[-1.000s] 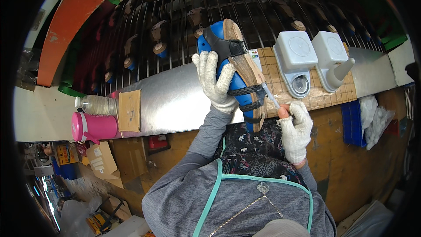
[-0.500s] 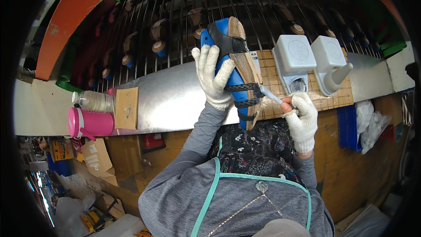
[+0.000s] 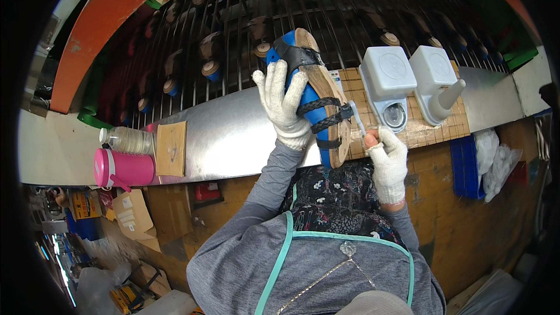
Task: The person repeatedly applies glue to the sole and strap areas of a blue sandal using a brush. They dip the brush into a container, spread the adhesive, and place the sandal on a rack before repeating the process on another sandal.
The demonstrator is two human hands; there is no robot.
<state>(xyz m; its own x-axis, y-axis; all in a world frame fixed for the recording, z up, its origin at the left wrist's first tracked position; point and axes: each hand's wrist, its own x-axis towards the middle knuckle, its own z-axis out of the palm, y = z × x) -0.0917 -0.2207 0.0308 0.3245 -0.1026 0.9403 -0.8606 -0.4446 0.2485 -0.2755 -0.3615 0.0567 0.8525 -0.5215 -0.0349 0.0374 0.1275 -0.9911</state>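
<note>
My gloved left hand (image 3: 284,105) supports a blue shoe last (image 3: 315,97) from its left side, fingers stretched along it and thumb against it. A tan insole (image 3: 322,84) covers the last's face, and black braided straps (image 3: 324,118) wrap over it, with a smooth black band higher up. Between thumb and fingers, my gloved right hand (image 3: 389,166) pinches a slim pale brush (image 3: 357,118). Its tip meets the strap ends at the insole's right edge. The right thumb is bare at its tip.
Two white dispensers (image 3: 389,73) stand on a tan board (image 3: 356,93) at the right, one with a cup of clear liquid. A pink jug (image 3: 125,167), a bottle (image 3: 129,139) and a wooden block (image 3: 171,149) sit left. Behind, a rod rack (image 3: 233,52) bears several lasts.
My right hand and the brush have shifted slightly left, and the brush now stands more upright. The last has turned a little, showing more of its insole.
</note>
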